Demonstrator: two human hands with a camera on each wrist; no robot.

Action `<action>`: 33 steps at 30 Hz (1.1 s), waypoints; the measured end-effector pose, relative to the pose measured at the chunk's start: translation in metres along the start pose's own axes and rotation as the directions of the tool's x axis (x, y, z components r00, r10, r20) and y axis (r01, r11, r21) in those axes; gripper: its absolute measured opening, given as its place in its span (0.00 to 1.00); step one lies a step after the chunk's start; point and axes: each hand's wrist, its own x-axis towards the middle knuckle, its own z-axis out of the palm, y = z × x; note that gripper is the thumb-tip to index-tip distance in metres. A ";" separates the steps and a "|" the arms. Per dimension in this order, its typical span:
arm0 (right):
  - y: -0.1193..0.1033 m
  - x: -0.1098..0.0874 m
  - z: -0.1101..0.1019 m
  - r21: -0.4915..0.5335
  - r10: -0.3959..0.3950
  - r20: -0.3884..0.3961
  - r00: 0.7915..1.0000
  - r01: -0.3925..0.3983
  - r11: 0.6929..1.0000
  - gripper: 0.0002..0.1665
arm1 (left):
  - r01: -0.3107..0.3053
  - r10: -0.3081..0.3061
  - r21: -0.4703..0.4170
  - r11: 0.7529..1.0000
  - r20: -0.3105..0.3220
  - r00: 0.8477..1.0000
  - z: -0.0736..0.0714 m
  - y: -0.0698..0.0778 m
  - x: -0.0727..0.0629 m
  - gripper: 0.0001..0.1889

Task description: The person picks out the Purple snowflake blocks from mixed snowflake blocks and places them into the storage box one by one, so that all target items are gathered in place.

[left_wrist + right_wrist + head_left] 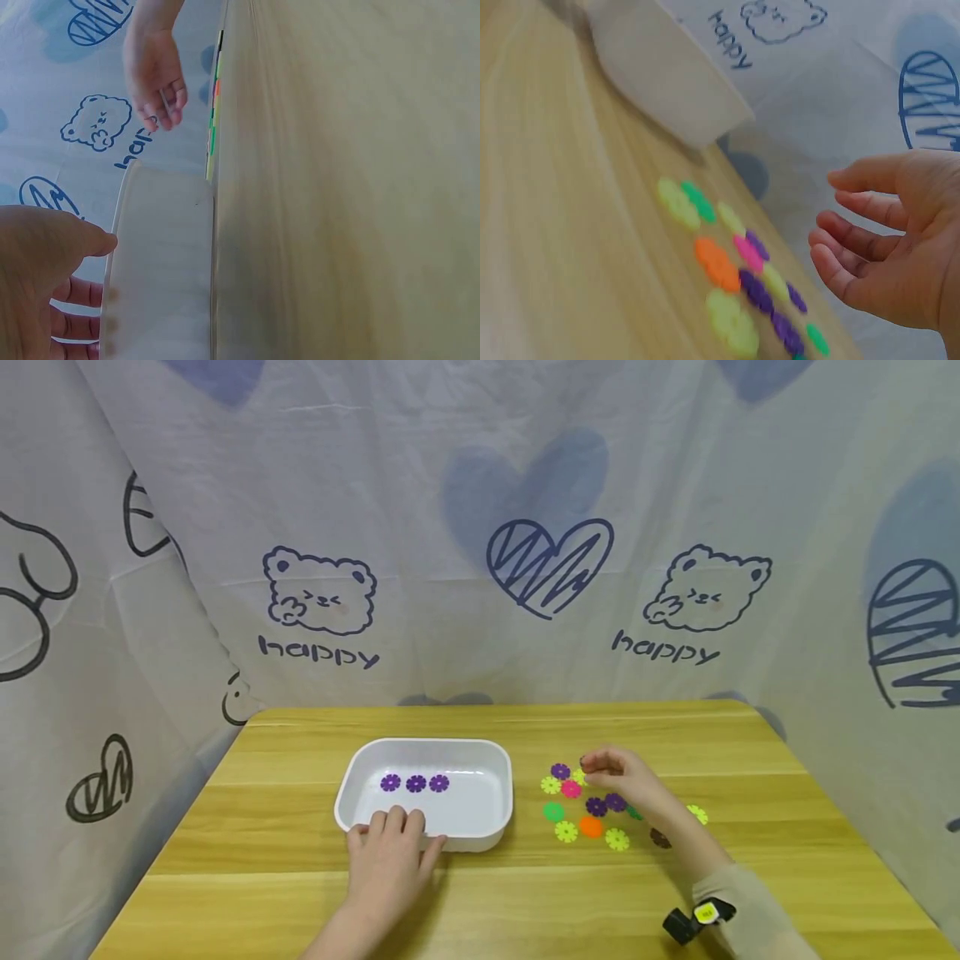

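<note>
A white plastic tray [487, 802] stands on the table, left of centre, with three purple snowflake discs [416, 784] lying in a row inside it. My left hand [386, 860] grips the tray's near rim, fingers hooked over it and thumb at the edge, as the left wrist view also shows. Over the back of a group of loose snowflake discs, my right hand [622, 777] hovers with loosely bent fingers. In the right wrist view nothing shows between those fingers [855, 240]. Below it lie a pink disc [571, 789], an orange disc [591, 827] and dark purple discs [596, 807].
Several yellow-green discs [617, 839] and a green disc [553, 812] lie right of the tray on the wooden table [525, 910]. A brown disc [661, 838] sits near the right forearm. Behind the table hangs a printed curtain [450, 660].
</note>
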 end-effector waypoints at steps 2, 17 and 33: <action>0.008 -0.003 -0.002 -0.044 0.005 -0.003 1.000 -0.005 0.999 0.21 | 0.002 -0.002 0.001 1.000 0.004 1.000 0.000 0.000 0.000 0.19; 0.037 -0.009 0.001 -0.431 -0.082 0.080 0.993 0.109 0.896 0.18 | 0.001 -0.001 0.005 1.000 0.006 1.000 0.000 0.000 -0.001 0.19; 0.035 -0.006 0.005 -0.367 -0.097 0.022 0.995 0.098 0.925 0.16 | 0.009 -0.009 -0.001 1.000 0.025 1.000 0.000 0.000 -0.001 0.20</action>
